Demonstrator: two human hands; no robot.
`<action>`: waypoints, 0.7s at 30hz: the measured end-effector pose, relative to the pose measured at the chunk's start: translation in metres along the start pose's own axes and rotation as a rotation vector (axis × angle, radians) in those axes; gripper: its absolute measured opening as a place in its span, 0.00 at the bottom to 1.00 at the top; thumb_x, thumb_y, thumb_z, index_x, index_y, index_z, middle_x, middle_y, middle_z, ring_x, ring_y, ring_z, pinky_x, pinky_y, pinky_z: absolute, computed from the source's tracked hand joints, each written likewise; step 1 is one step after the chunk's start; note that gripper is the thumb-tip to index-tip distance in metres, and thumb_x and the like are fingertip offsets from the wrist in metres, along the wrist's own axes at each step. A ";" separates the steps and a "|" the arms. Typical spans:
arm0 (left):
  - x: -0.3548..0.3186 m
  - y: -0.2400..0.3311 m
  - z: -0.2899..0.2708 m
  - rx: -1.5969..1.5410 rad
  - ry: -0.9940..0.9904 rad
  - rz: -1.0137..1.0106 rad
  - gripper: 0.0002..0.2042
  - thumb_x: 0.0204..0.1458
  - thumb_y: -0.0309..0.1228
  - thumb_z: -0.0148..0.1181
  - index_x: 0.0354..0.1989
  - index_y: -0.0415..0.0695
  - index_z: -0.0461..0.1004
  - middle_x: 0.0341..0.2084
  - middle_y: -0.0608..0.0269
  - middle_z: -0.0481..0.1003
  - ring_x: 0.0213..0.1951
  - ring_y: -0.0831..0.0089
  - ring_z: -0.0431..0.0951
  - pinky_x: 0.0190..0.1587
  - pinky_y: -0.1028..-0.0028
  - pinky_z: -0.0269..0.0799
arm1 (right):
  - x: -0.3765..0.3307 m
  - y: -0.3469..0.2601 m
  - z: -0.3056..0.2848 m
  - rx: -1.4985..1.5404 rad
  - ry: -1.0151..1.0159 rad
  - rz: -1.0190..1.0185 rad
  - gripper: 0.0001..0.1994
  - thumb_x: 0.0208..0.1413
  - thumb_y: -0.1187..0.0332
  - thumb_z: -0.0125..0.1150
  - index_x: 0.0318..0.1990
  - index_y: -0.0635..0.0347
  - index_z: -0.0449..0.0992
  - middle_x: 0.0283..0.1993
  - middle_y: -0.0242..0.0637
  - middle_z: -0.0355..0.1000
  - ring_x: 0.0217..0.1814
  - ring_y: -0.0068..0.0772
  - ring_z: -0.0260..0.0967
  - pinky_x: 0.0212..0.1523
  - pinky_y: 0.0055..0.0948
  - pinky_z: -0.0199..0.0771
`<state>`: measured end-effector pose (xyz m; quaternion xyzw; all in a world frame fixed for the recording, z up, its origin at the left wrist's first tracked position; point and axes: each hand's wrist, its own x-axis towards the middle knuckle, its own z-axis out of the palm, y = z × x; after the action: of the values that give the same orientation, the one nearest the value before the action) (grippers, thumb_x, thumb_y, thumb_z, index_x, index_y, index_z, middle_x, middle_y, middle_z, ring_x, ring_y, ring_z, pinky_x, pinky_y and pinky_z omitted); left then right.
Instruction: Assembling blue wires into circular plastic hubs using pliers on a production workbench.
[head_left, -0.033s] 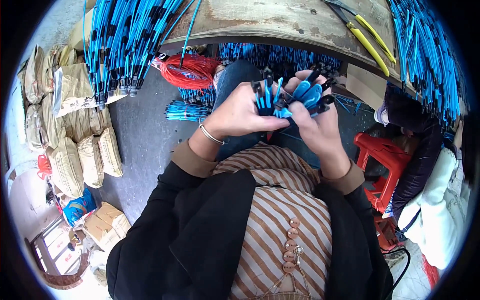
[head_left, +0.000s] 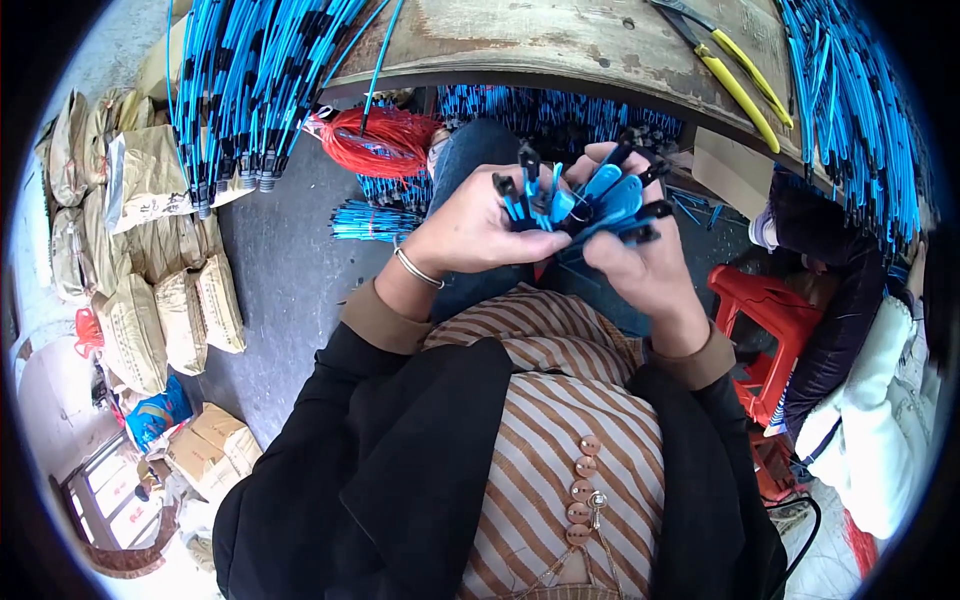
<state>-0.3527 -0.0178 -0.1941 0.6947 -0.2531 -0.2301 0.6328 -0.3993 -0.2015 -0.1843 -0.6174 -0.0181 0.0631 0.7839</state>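
Over my lap, a bundle of thin blue cord-like pieces with black end fittings [head_left: 612,200] is gripped between both hands. My left hand [head_left: 478,222] is closed round its left part, thumb lying across the front. On the other side my right hand [head_left: 648,262] curls its fingers behind the bundle, with the thumb near its front edge. Black tips and flat blue loops fan out at the top. The lower part of the bundle is hidden by my hands, and the exact kind of these pieces cannot be made out.
A wooden table [head_left: 500,35] spans the front, with yellow-handled pliers [head_left: 735,75] and heaps of blue pieces [head_left: 255,80] at both ends. Red cord [head_left: 380,143] lies below. Sacks [head_left: 135,320] stand left; a red stool [head_left: 770,330] and another person's leg [head_left: 840,310] are right.
My hands have spread slightly apart, and my right thumb has moved off the middle of the bundle. The blue pieces fan wider, showing more of their loops.
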 end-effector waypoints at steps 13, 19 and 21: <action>-0.012 -0.004 -0.029 -0.376 -0.167 0.116 0.13 0.38 0.31 0.66 0.30 0.37 0.75 0.28 0.54 0.76 0.30 0.65 0.73 0.38 0.71 0.69 | 0.001 0.038 -0.029 -0.436 -0.401 -0.137 0.61 0.24 0.58 0.79 0.67 0.63 0.42 0.66 0.50 0.52 0.65 0.45 0.54 0.64 0.37 0.50; -0.012 0.004 -0.028 -0.311 -0.074 0.039 0.12 0.38 0.29 0.66 0.30 0.36 0.76 0.27 0.55 0.76 0.29 0.67 0.73 0.38 0.71 0.70 | -0.016 0.037 -0.004 -0.293 -0.272 -0.057 0.42 0.33 0.71 0.71 0.60 0.62 0.56 0.54 0.48 0.67 0.50 0.40 0.67 0.53 0.34 0.65; -0.016 0.003 -0.027 -0.297 -0.045 -0.077 0.16 0.36 0.33 0.67 0.31 0.35 0.76 0.30 0.51 0.76 0.30 0.62 0.74 0.39 0.68 0.70 | -0.021 0.038 -0.004 -0.428 -0.176 -0.003 0.34 0.35 0.73 0.70 0.55 0.63 0.63 0.47 0.45 0.72 0.42 0.36 0.72 0.47 0.31 0.70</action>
<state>-0.3474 0.0130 -0.1882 0.5972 -0.2035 -0.3047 0.7136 -0.4228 -0.1989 -0.2209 -0.7618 -0.1002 0.1101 0.6305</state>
